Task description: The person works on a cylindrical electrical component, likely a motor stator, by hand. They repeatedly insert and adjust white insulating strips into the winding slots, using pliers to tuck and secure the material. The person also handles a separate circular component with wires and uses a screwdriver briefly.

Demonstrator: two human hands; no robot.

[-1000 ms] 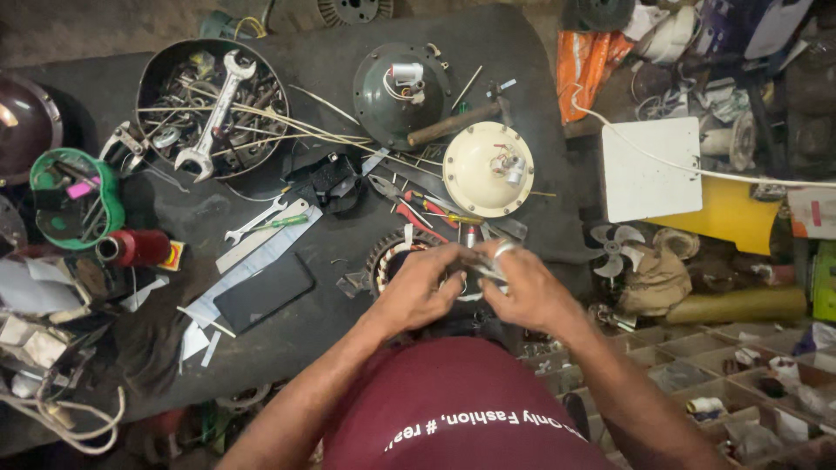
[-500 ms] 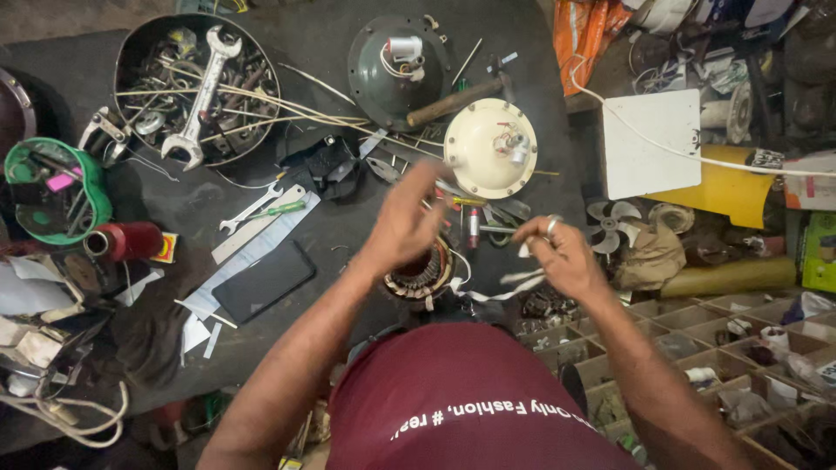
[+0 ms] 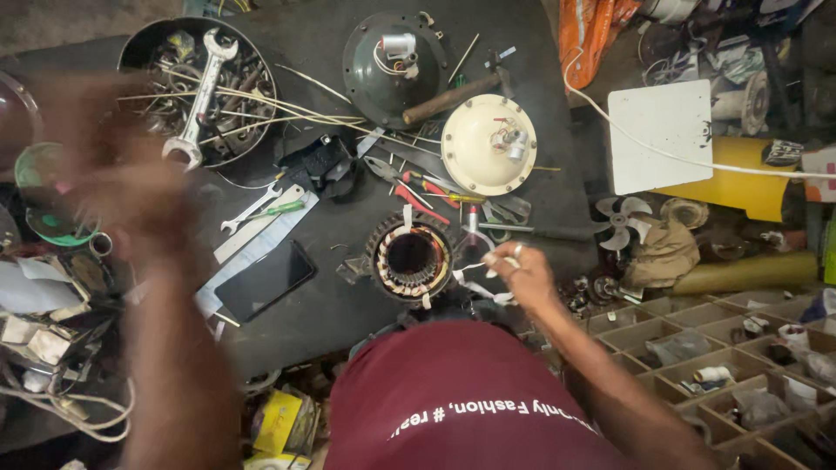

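While your blurred left hand (image 3: 144, 187), grip unreadable, crossed the table's (image 3: 331, 305) left edge, your right hand (image 3: 514, 274) pinched white strips (image 3: 475, 283) beside the stator (image 3: 409, 259).

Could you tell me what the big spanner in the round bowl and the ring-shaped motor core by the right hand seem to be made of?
Big spanner: bare steel by its look, a dull silver sheen. Motor core: probably a dark metal ring wound with copper wire, given the coppery inner coils and white slips.
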